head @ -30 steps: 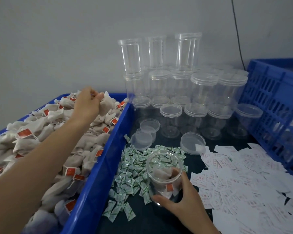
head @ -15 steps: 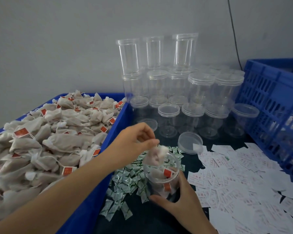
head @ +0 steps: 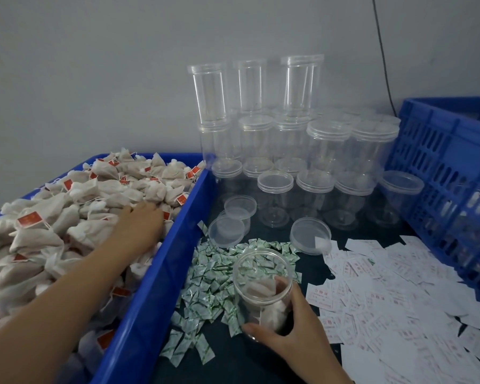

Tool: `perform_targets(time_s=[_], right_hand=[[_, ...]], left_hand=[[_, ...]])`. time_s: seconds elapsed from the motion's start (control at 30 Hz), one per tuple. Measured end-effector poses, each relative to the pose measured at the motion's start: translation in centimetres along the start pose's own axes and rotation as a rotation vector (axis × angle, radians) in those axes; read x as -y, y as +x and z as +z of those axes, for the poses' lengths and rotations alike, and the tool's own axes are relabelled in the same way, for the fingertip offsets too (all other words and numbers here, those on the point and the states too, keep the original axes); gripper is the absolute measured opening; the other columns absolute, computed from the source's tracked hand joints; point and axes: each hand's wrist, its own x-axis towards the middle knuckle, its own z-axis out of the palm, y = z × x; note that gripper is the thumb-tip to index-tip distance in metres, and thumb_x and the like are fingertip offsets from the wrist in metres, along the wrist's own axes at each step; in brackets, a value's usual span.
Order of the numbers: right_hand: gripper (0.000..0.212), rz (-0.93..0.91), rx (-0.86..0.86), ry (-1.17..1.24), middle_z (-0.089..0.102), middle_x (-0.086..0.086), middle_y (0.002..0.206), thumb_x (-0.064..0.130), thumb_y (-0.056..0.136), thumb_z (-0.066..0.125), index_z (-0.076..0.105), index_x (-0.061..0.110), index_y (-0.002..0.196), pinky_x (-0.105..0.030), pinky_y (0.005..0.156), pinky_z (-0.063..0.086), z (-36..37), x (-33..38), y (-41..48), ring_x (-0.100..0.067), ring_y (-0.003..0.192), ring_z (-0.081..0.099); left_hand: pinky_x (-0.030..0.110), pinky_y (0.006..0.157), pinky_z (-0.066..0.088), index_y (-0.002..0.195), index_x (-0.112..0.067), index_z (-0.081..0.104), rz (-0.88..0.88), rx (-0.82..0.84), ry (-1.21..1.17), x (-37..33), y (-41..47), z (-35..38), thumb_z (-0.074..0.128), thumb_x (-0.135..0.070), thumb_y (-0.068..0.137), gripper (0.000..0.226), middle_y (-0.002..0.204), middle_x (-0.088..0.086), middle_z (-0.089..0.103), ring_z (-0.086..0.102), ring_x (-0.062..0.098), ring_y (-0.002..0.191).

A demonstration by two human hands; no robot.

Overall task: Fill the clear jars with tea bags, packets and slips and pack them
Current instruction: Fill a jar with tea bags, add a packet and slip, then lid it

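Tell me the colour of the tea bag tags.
The tags are red, seen best in the head view.

View: we have one, a wide-angle camera worn on the head.
Facing: forward and down, toward the wall point(head: 94, 65) beyond the right grip point(head: 288, 328).
Nearness: close; the right grip sits low in frame, the left grip point(head: 139, 225) up-left of it, forearms cut by the bottom edge.
Reach: bench point(head: 247, 364) under the right grip, blue tub point(head: 155, 295) left of it, blue crate point(head: 441, 162) right, both cropped.
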Motion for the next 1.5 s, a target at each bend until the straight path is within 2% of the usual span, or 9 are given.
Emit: perform_targets(time_s=[0.27,0.47,0.63,0.8,0.93,1.07,1.2,1.37,1.5], right_hand=[[0.082,0.012,0.008,-0.021,0.054,0.037,0.127,0.071,0.05,0.086,0.039,0.07,0.117,0.001,0.086,0.038,-0.1,0.0,0.0,0.015,0.115,0.053],[0.081,0.006,0.002,-0.029,0.053,0.039,0.126,0.071,0.052,0.086,0.038,0.071,0.118,0.002,0.085,0.038,-0.2,0.0,0.2,0.016,0.113,0.053],[0.076,0.0,0.009,-0.024,0.053,0.042,0.123,0.069,0.055,0.086,0.039,0.073,0.115,0.002,0.083,0.039,-0.1,0.2,0.0,0.018,0.111,0.053],[0.071,0.023,0.02,0.005,0.055,0.043,0.119,0.059,0.059,0.089,0.041,0.075,0.109,0.004,0.078,0.039,-0.2,0.4,-0.2,0.02,0.107,0.054],[0.069,0.027,0.016,0.001,0.057,0.04,0.119,0.063,0.058,0.087,0.043,0.071,0.111,0.003,0.078,0.04,-0.1,0.6,-0.2,0.018,0.107,0.055],[0.069,0.034,0.014,0.011,0.06,0.034,0.12,0.064,0.057,0.087,0.046,0.064,0.113,0.0,0.08,0.042,-0.2,0.6,-0.3,0.014,0.108,0.057],[0.071,0.048,0.013,0.021,0.062,0.031,0.118,0.071,0.054,0.086,0.047,0.061,0.113,-0.003,0.079,0.044,-0.2,0.7,-0.2,0.011,0.104,0.06],[0.069,0.05,0.004,-0.024,0.055,0.039,0.118,0.073,0.054,0.083,0.042,0.067,0.109,0.001,0.079,0.041,-0.2,0.5,-0.2,0.015,0.106,0.055],[0.07,0.044,0.001,-0.032,0.053,0.043,0.118,0.073,0.054,0.083,0.041,0.069,0.11,0.003,0.078,0.039,-0.2,0.5,-0.1,0.019,0.107,0.052]], left_hand=[[0.033,0.088,0.045,0.11,-0.013,0.054,-0.184,0.027,-0.085,0.1,0.0,-1.5,0.064,-0.017,0.087,0.026,0.12,0.013,0.048,0.049,0.027,0.109],[0.036,0.087,0.05,0.069,-0.016,0.048,-0.165,-0.032,-0.06,1.2,-1.1,-3.8,0.069,-0.021,0.084,0.026,0.095,0.007,0.046,0.051,0.024,0.098],[0.031,0.054,0.035,0.076,-0.008,0.051,-0.163,-0.182,-0.638,2.1,-2.4,-4.3,0.065,-0.02,0.089,0.023,0.076,0.009,0.052,0.045,0.019,0.066],[0.034,0.057,0.038,0.084,-0.011,0.044,-0.136,-0.384,-0.873,1.3,-3.6,-6.4,0.066,-0.017,0.088,0.024,0.08,0.007,0.054,0.049,0.021,0.068],[0.031,0.063,0.054,0.106,-0.015,0.051,0.071,-0.23,-1.275,-1.7,-6.3,-8.9,0.07,-0.012,0.083,0.03,0.095,0.005,0.066,0.066,0.023,0.082],[0.028,0.072,0.059,0.097,-0.013,0.065,0.343,0.051,-1.483,-5.9,-9.4,-9.8,0.068,-0.008,0.08,0.017,0.089,0.002,0.072,0.069,0.017,0.084],[0.022,0.077,0.055,0.099,-0.013,0.065,0.49,0.143,-1.361,-8.8,-10.5,-8.6,0.069,-0.011,0.083,0.017,0.092,-0.001,0.071,0.068,0.01,0.086],[0.008,0.072,0.047,0.094,-0.024,0.063,0.382,-0.112,-1.156,-6.3,-7.1,-7.1,0.068,-0.02,0.085,0.011,0.093,-0.01,0.067,0.062,0.0,0.083],[0.03,0.087,0.047,0.113,-0.013,0.058,0.1,-0.288,-0.503,-1.5,-3.2,-4.3,0.06,-0.013,0.091,0.022,0.115,0.006,0.059,0.054,0.019,0.1]])
